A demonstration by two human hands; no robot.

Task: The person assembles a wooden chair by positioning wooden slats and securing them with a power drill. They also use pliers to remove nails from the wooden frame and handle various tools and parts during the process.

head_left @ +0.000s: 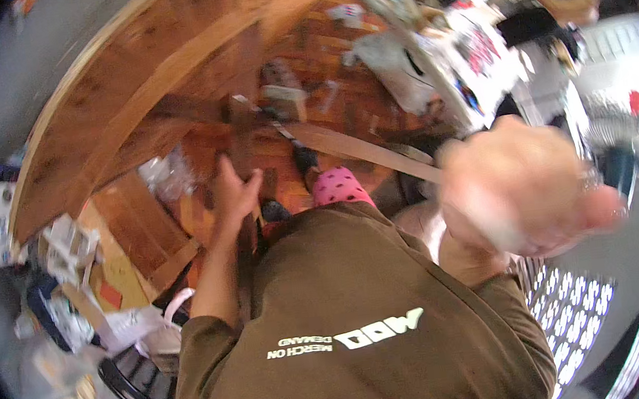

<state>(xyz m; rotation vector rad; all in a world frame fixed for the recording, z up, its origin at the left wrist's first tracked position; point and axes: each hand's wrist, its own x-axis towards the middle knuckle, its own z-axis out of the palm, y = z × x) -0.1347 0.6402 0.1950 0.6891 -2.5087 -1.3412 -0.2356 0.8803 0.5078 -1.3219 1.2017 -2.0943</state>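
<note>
My left hand (236, 193) reaches forward beside an upright dark wooden post (242, 141), thumb and forefinger apart. Whether it touches the post is unclear. Raised close to the camera on the right, my right hand (511, 189) is blurred and looks curled into a fist; whatever it may hold is hidden. A long flat wooden strip (365, 149) slants from near the post toward this hand, which covers its near end. Behind the post leans a large wooden panel (124, 72) with a curved-looking edge.
Clear plastic wrapping (167, 173) and a brown wooden board (145, 227) lie at left, near a black chair (137, 394). A pale box-like object (284, 93) sits on the parquet floor (309, 43). A cluttered white table (476, 55) stands at far right, a white perforated basket (573, 312) at near right.
</note>
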